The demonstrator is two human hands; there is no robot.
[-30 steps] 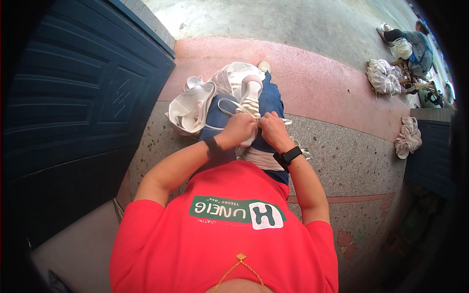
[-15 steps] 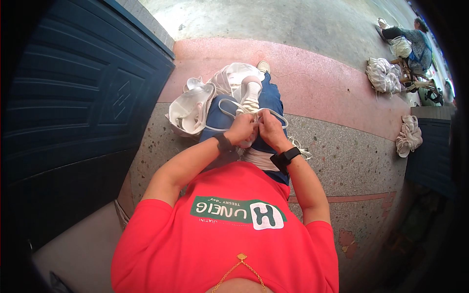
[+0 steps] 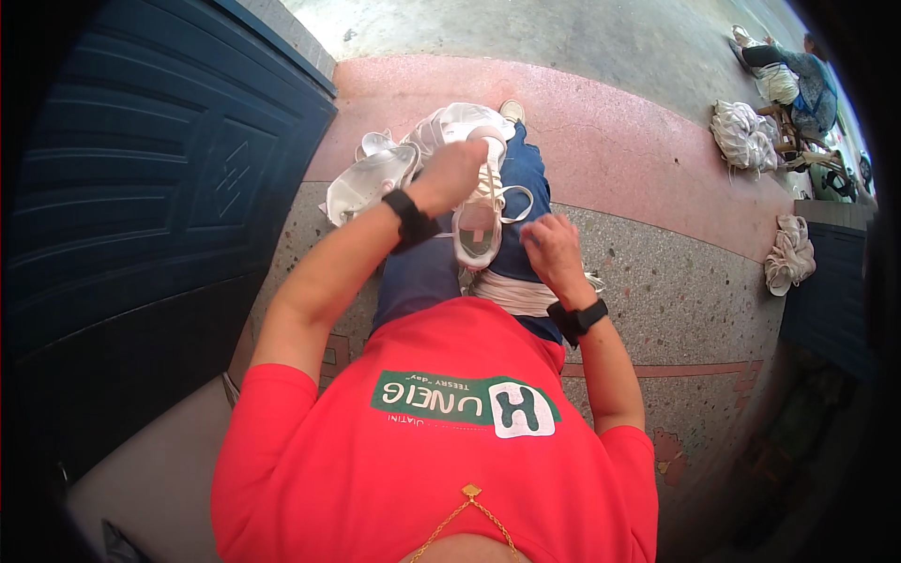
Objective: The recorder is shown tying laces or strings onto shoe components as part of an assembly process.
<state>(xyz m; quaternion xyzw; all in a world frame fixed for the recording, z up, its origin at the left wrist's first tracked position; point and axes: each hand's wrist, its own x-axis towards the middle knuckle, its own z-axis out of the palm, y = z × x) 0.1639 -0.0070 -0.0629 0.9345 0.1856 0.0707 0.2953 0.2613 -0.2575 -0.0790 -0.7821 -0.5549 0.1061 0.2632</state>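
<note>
Head view: left hand (image 3: pixel 457 174) fisted on white shoe (image 3: pixel 479 220) lace; right hand (image 3: pixel 554 249) pinching lace, fingers curled.

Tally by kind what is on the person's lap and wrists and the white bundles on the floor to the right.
White sneaker on the lap: 1
Black wristbands, left and right: 2
White bundles on the floor to the right: 2
Total: 5

shoe (image 3: pixel 479 220) on lap, between hands | shoe pile (image 3: pixel 375 174) left of it | door (image 3: pixel 141 188) far left
</note>
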